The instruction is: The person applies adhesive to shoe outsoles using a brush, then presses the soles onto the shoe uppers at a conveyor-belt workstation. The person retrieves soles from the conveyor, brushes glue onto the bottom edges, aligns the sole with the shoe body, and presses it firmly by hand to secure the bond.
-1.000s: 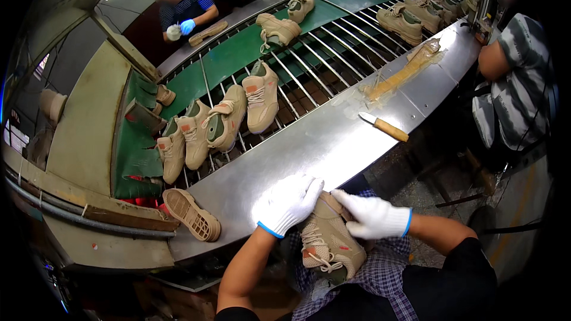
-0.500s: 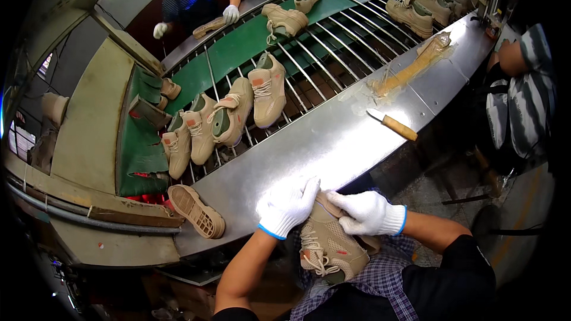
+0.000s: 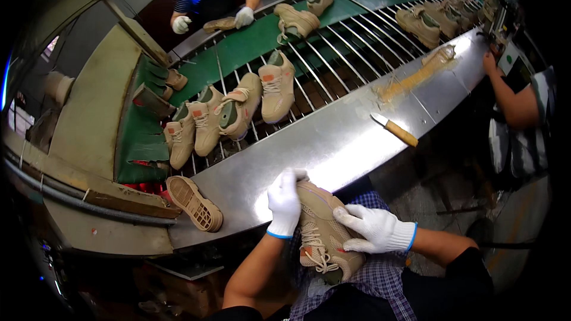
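A beige lace-up sneaker [image 3: 321, 221] is held in front of my apron, its toe pointing away from me and its laces facing left. My left hand [image 3: 285, 202], in a white knitted glove, is closed around the toe end, with some fingertips hidden behind it. My right hand [image 3: 373, 229], gloved the same way, grips the shoe's right side, thumb and fingers pressed on the upper and near the sole edge. A loose beige outsole [image 3: 195, 203] lies on the metal ledge to the left. A wooden-handled knife [image 3: 395, 129] rests on the ledge ahead to the right.
Several similar sneakers [image 3: 238, 104] stand on the bar conveyor [image 3: 348, 59] beyond the metal ledge [image 3: 333, 142]. Across it, a gloved co-worker's hand [image 3: 244, 18] touches a sole [image 3: 219, 25]. Another person's arm [image 3: 513, 98] reaches in at right. Torn green curtain strips [image 3: 140, 142] hang at left.
My left hand has gone from pinching near the toe to wrapping its end. My right hand has slid back along the shoe's side. The head view has shifted slightly.
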Tool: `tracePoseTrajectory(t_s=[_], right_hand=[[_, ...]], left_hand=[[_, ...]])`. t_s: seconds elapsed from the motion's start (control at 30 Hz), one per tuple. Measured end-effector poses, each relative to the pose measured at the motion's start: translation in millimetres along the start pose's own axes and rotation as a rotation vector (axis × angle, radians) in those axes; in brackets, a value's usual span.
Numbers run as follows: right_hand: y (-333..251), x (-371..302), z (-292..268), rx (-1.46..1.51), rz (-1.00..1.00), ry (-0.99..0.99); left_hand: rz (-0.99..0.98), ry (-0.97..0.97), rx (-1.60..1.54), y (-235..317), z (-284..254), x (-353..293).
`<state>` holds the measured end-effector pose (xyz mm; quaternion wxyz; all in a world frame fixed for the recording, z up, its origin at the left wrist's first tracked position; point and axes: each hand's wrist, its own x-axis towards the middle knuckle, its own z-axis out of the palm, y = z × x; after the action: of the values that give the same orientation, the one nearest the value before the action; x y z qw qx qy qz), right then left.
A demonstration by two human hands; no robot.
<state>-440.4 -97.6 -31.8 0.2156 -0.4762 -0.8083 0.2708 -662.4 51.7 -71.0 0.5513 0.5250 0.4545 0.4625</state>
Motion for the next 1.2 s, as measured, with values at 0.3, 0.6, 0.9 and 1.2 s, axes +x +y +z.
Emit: tracePoseTrajectory(t_s=[0.3, 0.6, 0.9, 1.2], right_hand=[[-20.8, 40.0, -14.4, 0.024, 0.078, 0.044], [-65.0, 74.0, -76.6, 0.156, -0.085, 0.228], [23.1, 3.6, -43.2, 1.101, 0.1, 0.088], [38.3, -5.0, 33.0, 0.999, 0.338, 0.296]], left_hand=[[0.02, 0.011, -0.09, 44.3, 5.6, -26.4], [0.072, -0.106, -0.613, 71.3, 0.2, -49.3], [-0.263, -0.446, -0.366, 26.6, -83.0, -72.6], [-0.09, -0.928, 0.957, 84.1, 10.4, -55.7]])
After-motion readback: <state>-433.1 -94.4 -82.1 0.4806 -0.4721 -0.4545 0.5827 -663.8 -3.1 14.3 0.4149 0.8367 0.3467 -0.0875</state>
